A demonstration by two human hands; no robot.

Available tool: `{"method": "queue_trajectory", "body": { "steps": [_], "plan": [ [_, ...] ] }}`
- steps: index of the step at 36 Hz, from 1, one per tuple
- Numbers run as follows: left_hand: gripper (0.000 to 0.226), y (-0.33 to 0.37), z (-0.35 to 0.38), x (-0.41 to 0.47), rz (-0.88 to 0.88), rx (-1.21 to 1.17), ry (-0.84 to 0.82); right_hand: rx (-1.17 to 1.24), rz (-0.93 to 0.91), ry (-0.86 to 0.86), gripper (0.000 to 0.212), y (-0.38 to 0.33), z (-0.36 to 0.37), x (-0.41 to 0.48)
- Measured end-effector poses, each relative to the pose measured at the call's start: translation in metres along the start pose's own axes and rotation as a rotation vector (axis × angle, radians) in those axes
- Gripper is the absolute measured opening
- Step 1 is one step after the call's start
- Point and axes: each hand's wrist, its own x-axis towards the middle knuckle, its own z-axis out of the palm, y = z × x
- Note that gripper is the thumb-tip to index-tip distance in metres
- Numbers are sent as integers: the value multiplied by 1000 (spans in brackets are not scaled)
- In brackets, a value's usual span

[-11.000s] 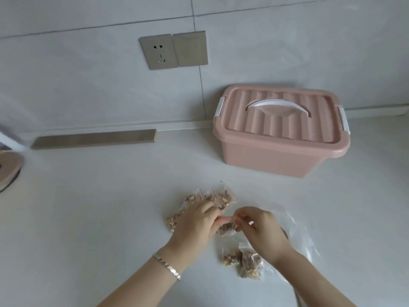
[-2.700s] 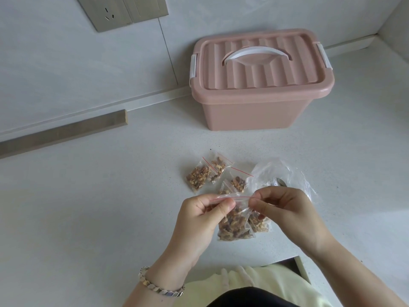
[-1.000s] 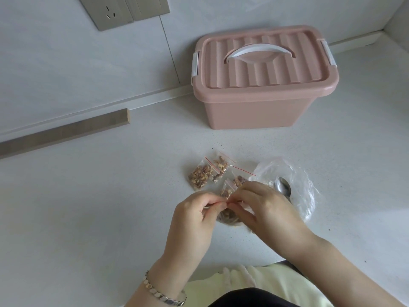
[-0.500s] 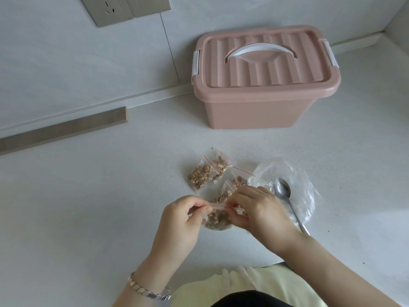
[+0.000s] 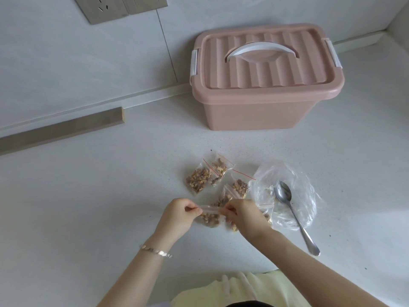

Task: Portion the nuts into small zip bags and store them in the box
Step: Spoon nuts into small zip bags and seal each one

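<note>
the step in hand looks like sealing: the left hand (image 5: 177, 214) and the right hand (image 5: 244, 214) each pinch one end of the red-striped zip strip of a small zip bag (image 5: 210, 216) of nuts, so each grip is clamped on that bag, thumb against forefinger. the bag hangs between the two hands, low over the bench (image 5: 88, 196), its filled belly drooping just below the strip; i can't tell whether it touches the surface.

beyond the hands lie the filled bags (image 5: 207, 176), two overlapping to the left and more just beside the right hand, partly hidden by it. to the right sits a crumpled clear bag (image 5: 296, 173), nearly emptied by the look of it, with a spoon (image 5: 287, 200) resting on it, handle pointing toward the person.

the pink box (image 5: 254, 107) stands well apart at the back of the bench, against the wall, with its lid (image 5: 261, 63) on and the white side latches seemingly down.

i'd judge the portioning nearly done. the next move calls for running the fingers along the strip until it closes fully, then laying this bag with the others; after that the latches must be freed and the lid lifted before anything can go in.
</note>
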Motion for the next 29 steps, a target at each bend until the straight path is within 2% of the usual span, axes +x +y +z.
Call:
{"method": "queue_trajectory", "body": {
  "steps": [2, 3, 5, 7, 10, 13, 17, 19, 23, 29],
  "plan": [
    [4, -2, 3, 14, 11, 62, 66, 20, 55, 48, 24, 7, 0, 4],
    [13, -2, 4, 21, 24, 83, 119, 18, 65, 71, 27, 10, 0, 4],
    [44, 1, 4, 34, 56, 105, 192, 26, 67, 109, 25, 14, -2, 4],
    [70, 7, 4, 45, 77, 109, 201, 31, 73, 133, 19, 16, -3, 3],
    [84, 11, 9, 62, 90, 216, 179, 48, 69, 155, 10, 17, -7, 1],
    [75, 11, 16, 73, 62, 270, 161, 77, 42, 188, 17, 17, -12, -4],
    [34, 3, 22, 75, 145, 187, 247, 113, 59, 199, 16, 15, -18, -10],
    [27, 1, 24, 70, 161, 112, 287, 149, 70, 195, 15, 14, -20, -13],
    [33, 10, 22, 45, 241, -2, 346, 196, 17, 270, 9, 7, -25, -20],
    [39, 34, 15, -10, 373, -174, 422, 299, -249, 404, 29, -24, -36, -35]
  ]
}}
